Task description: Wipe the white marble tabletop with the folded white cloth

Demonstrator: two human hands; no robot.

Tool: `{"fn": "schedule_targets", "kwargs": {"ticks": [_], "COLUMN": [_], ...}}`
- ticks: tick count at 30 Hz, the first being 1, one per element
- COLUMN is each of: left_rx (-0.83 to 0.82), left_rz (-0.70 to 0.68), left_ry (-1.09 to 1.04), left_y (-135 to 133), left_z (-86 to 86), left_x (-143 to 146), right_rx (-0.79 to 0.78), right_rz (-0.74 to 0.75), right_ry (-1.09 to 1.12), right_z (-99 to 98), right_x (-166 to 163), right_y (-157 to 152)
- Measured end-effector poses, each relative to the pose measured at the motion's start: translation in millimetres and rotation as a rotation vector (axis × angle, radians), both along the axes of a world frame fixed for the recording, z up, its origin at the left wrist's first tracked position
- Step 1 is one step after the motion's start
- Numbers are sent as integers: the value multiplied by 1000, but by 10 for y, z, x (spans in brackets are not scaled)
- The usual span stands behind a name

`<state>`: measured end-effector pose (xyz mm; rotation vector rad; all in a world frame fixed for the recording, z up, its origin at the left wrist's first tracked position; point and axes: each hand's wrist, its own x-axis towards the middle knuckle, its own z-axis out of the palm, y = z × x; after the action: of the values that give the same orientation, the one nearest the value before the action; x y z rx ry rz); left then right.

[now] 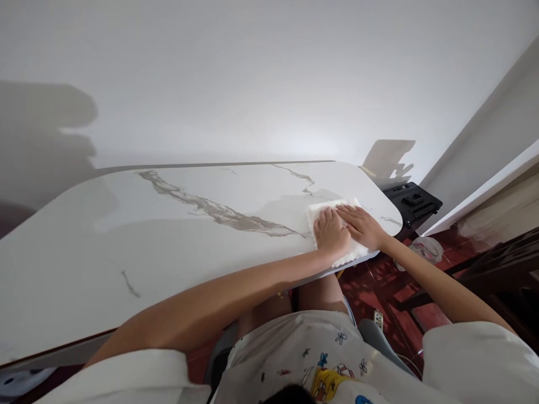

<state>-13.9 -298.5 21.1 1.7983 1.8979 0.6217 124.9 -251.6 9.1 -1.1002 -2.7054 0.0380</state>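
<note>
A white cloth (324, 209) lies flat on the marble-patterned white table (168, 235), near its right front edge. My left hand (330, 231) presses down on the cloth with its fingers stretched out flat. Beside it, my right hand (361, 224) also lies flat on the cloth, fingers extended and pointing left, touching the left hand. Both forearms reach across the table's front edge from my seated body.
A white wall stands right behind the table. To the right, lower down, sit a black case (412, 203) and a white plastic bag (425, 248) on the red tiled floor. Dark wooden furniture (492, 269) stands at the far right.
</note>
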Motion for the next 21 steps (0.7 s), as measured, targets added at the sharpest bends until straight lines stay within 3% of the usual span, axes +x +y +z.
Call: {"fn": "schedule_targets", "kwargs": {"ticks": [5, 10, 21], "left_rx": [43, 153, 198], "left_rz": [-97, -109, 3], "left_ry": [-14, 13, 16], "left_y": [252, 711, 1968], "left_z": [18, -35, -61], "left_x": [302, 477, 224], "right_rx": [17, 40, 49], "right_rz": [-58, -79, -46], "right_ry": [-2, 1, 38], "right_z": [-19, -21, -54], "right_x": [360, 540, 135], "right_y": [256, 792, 2231]}}
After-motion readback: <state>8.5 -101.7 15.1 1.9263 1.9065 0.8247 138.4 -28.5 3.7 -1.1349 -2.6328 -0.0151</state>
